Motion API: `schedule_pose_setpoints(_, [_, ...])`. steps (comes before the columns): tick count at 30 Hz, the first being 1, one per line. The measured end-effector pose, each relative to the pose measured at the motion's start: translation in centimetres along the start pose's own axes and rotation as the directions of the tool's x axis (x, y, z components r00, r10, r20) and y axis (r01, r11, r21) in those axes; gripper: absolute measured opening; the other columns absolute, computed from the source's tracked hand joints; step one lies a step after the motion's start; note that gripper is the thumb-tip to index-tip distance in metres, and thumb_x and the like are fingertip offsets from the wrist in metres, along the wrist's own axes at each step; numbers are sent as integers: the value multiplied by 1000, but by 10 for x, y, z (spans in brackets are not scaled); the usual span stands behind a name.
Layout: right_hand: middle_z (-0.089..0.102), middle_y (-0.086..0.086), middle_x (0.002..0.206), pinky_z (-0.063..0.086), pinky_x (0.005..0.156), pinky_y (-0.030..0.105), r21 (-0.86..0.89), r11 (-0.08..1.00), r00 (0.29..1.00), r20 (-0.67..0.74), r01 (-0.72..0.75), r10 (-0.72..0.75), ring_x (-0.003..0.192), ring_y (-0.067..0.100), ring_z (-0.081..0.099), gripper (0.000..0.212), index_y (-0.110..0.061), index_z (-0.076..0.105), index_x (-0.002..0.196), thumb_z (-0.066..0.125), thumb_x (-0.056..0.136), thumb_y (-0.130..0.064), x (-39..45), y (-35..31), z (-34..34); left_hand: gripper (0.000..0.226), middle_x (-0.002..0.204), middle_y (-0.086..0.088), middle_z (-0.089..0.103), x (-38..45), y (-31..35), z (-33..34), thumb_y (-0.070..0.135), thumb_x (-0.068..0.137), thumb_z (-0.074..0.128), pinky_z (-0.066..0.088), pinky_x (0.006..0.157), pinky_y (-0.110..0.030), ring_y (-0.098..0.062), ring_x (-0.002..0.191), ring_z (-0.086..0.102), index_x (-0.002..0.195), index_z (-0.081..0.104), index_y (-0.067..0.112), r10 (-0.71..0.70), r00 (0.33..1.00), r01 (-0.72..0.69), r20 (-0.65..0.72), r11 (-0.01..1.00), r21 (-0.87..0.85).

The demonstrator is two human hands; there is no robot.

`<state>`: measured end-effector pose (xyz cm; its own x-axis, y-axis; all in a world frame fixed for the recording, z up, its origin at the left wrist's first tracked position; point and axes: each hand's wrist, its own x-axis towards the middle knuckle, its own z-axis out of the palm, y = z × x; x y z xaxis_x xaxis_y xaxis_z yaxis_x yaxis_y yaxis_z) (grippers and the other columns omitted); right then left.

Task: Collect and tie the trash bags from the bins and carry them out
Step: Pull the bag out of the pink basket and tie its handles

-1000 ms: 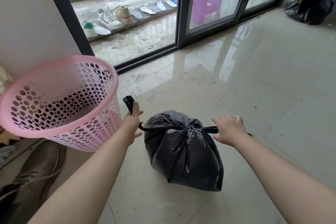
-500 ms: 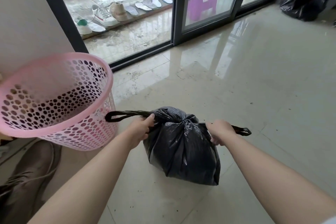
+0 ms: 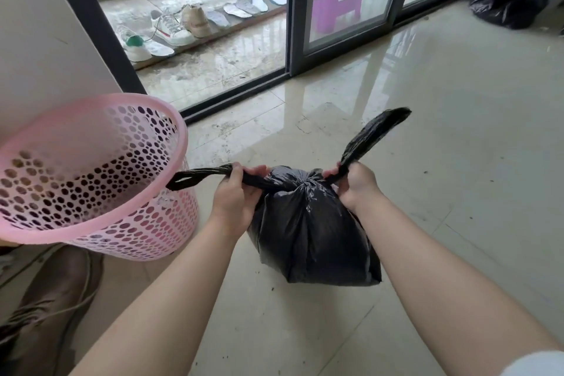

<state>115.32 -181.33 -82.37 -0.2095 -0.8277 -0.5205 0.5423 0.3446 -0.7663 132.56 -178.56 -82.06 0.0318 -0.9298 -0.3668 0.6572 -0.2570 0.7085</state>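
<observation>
Pink bin: a round pink plastic basket with perforated walls [image 3: 91,168] stands at the near left, tilted so its open mouth shows; no liner is visible inside.
Left handle: a flattened black loop of the bag [image 3: 198,178] sticks out leftward, its tip overlapping the basket rim.
Left hand: the left hand [image 3: 236,194] is closed around the base of that loop, just left of the knot.
Trash bag: a full black glossy plastic trash bag [image 3: 311,238] sits on the beige tiled floor [image 3: 457,162] at near centre, between both forearms; its top is gathered into a tight puckered knot, the sides wrinkled and bulging.
Right hand: the right hand [image 3: 355,185] is clamped on the other handle, touching the knot's right side.
Right handle: a black strip [image 3: 372,134] rising up and to the right.
Far right: another black plastic bag [image 3: 509,3] lies in the far corner, well apart.
</observation>
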Motion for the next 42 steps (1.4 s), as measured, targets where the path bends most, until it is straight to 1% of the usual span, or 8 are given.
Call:
schedule_pose_setpoints(3, [26,-8,28,20,28,13,-310,949,997,-16,62,-71,19,3,24,37,-16,33,62,30,99,-18,1,1,-2,48,31,9,34,4,-2,7,31,102,23,46,66,-26,-8,31,39,57,28,15,-39,999,40,-6,998,44])
schedule_pose_setpoints(9, [26,3,55,20,24,13,-532,847,991,-126,-25,-51,43,14,24,38,-14,34,59,33,97,-15,4,20,-19,49,25,9,20,0,-29,-8,27,101,28,40,34,-10,-3,20,20,53,22,18,-38,979,94,-201,956,277])
schedule_pose_setpoints(16, [26,-2,58,24,36,16,-328,942,996,35,-70,86,26,4,26,30,-18,36,66,32,96,-18,-5,6,-9,57,31,7,42,-10,-13,2,16,102,28,43,67,-26,-6,42,45,45,38,13,153,985,-174,84,837,519])
schedule_pose_setpoints(20, [34,-5,35,24,51,24,-327,945,995,81,-28,58,50,14,29,29,-14,35,64,32,88,1,-5,-10,-16,39,78,-7,60,-17,1,16,-1,97,24,40,93,-35,-17,84,53,69,48,9,37,969,-160,244,846,508])
schedule_pose_setpoints(28, [43,8,57,44,54,27,-204,977,994,106,53,-32,36,12,57,36,-7,43,71,26,101,-18,-5,-12,-22,32,72,6,73,-17,2,38,17,101,26,54,69,-22,-5,65,70,84,52,19,-80,914,-123,397,879,461])
schedule_pose_setpoints(34, [50,8,65,54,46,20,-354,934,957,251,-50,147,41,9,62,38,-7,48,69,31,100,-21,-18,-10,-32,30,32,3,44,-12,-12,40,19,101,28,26,41,-21,-6,27,32,77,45,19,-172,942,-133,287,595,793])
schedule_pose_setpoints(38, [55,5,69,48,51,18,-674,738,950,254,37,184,61,13,52,28,-10,55,71,43,96,-15,-19,-4,-43,20,56,0,31,-10,-25,30,16,97,34,18,42,-22,-12,45,25,79,41,15,-379,923,16,69,216,976])
schedule_pose_setpoints(42, [52,2,61,39,39,11,-628,774,979,195,81,56,45,4,53,20,-13,53,71,52,89,-6,-10,-16,-50,26,75,-6,47,-8,-23,29,38,70,49,34,60,-28,-21,69,44,84,42,18,-441,896,0,-52,-116,993])
